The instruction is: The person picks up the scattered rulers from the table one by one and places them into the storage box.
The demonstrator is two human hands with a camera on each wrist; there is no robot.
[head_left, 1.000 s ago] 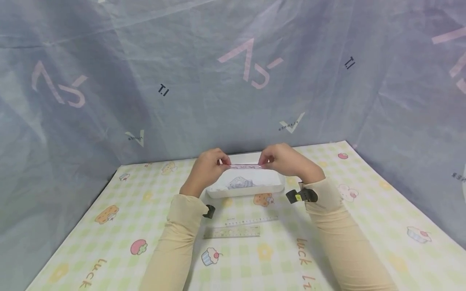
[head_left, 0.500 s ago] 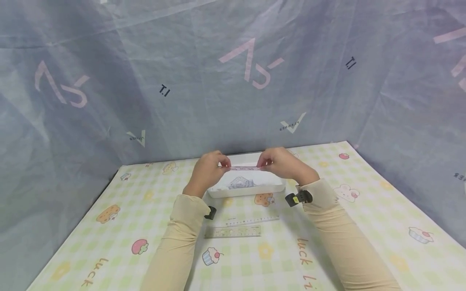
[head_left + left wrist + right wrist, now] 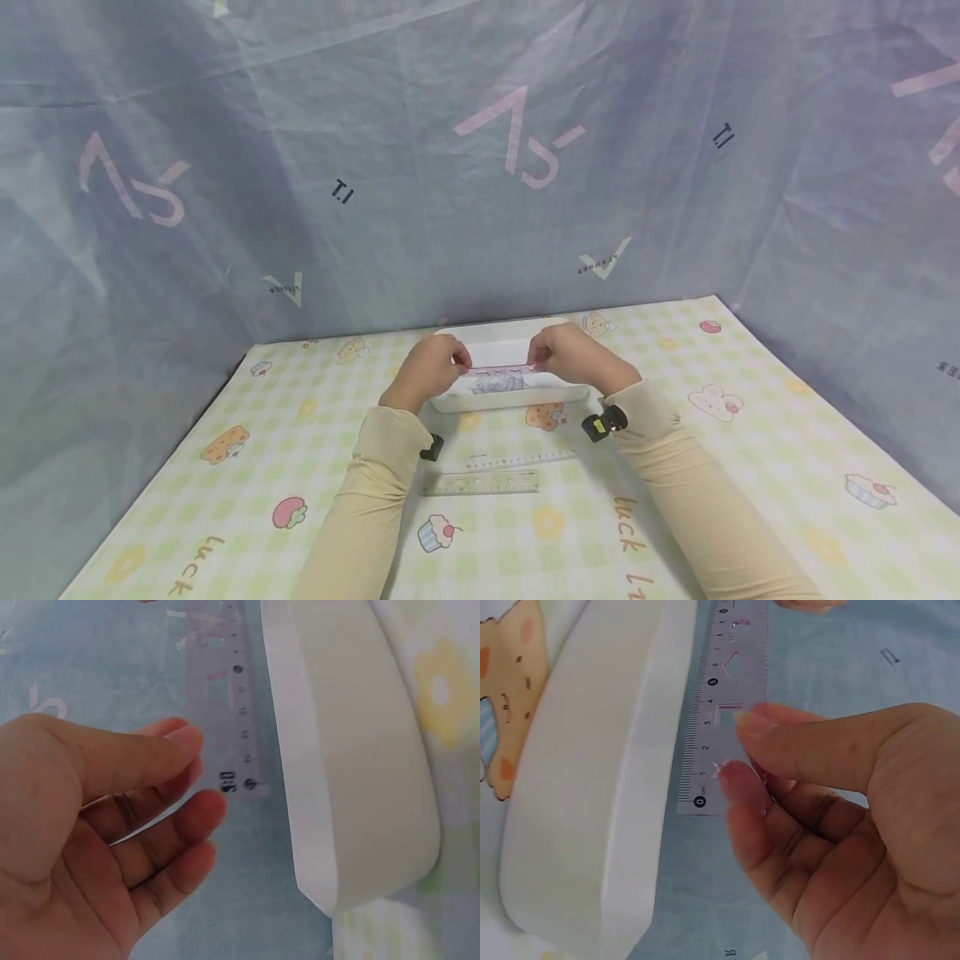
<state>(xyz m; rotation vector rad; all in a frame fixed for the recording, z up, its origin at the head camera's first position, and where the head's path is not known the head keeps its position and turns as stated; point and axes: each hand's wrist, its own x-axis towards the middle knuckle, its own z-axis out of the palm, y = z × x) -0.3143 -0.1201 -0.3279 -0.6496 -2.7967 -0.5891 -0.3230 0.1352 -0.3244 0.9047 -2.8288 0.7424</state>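
Both hands hold one clear ruler with pink markings [image 3: 501,369] level above a white tray [image 3: 566,390]. My left hand [image 3: 431,367] pinches the ruler's left end; in the left wrist view that hand [image 3: 112,825] has the ruler [image 3: 225,712] between thumb and fingers beside the tray's wall [image 3: 352,750]. My right hand [image 3: 566,354] pinches the right end; the right wrist view shows this hand [image 3: 817,817] on the ruler's [image 3: 724,705] zero end, next to the tray wall [image 3: 592,787]. Something grey and crumpled [image 3: 497,383] lies in the tray under the ruler.
Two more rulers lie on the checked cartoon tablecloth [image 3: 225,467] in front of the tray: a thin clear one [image 3: 521,458] and a wider stencil ruler [image 3: 480,482]. Grey-blue sheeting [image 3: 450,167] closes off the back and both sides.
Both hands have brought the ruler down, from above the tray's far rim to low over its inside. The grips have not changed.
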